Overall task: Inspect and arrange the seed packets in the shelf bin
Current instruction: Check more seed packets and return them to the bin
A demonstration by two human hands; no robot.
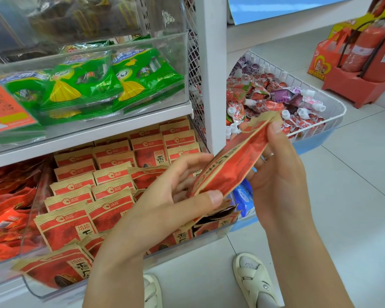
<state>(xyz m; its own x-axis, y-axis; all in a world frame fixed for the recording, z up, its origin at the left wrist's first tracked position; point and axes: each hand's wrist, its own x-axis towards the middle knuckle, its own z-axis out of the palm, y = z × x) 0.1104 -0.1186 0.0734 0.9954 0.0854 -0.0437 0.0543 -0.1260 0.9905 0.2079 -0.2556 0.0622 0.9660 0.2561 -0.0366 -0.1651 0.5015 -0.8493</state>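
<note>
Before the lower shelf, head view: one red seed packet, held edge-on and tilted above the clear bin. Left hand: thumb and curled fingers pinch the packet's lower end. Right hand: fingers curled round the upper end, ring on one finger. Bin contents: rows of matching red packets, mostly upright. Shelf above: green packets in a clear bin. Right of upright: wire basket of pouches.

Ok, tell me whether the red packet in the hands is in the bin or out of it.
Out. Both hands, left hand and right hand, hold the red packet above the clear bin.
</note>
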